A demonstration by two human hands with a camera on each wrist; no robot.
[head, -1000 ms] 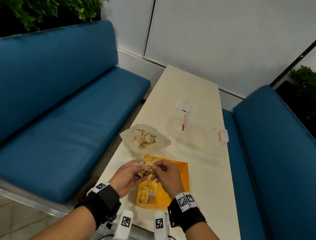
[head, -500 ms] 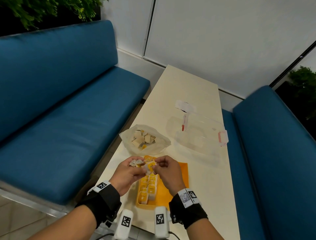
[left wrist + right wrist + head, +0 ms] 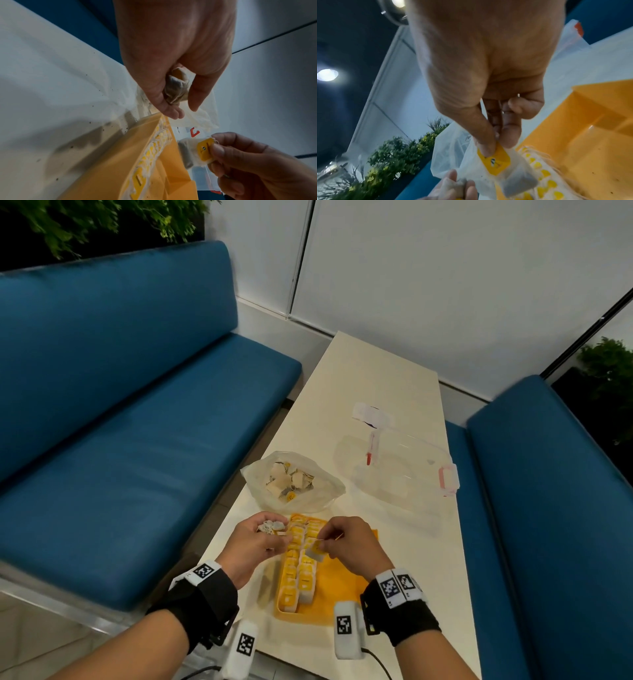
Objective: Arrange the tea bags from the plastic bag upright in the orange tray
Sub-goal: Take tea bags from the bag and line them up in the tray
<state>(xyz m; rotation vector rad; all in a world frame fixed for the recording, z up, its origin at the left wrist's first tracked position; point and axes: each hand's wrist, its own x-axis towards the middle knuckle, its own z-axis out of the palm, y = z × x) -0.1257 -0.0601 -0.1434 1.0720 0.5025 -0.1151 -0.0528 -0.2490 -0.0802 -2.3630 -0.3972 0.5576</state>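
Right hand (image 3: pixel 349 542) pinched one tea bag (image 3: pixel 314 550) by its yellow tag between thumb and fingertips, bag hanging just above the tray (image 3: pixel 346 577). Left hand (image 3: pixel 255 539), just left of it and not touching it, was curled round a bunch of bags (image 3: pixel 271 527), crumpled in the palm. Under both hands the tray held two rows of upright bags (image 3: pixel 297 573) along its left side; the part under the right wrist was bare. Beyond the hands, touching the tray's far end, lay the plastic bag (image 3: pixel 294 482), open, loose bags inside. Further right of that sat a clear box (image 3: pixel 404 470) with pink clips, on the table (image 3: pixel 383 378).
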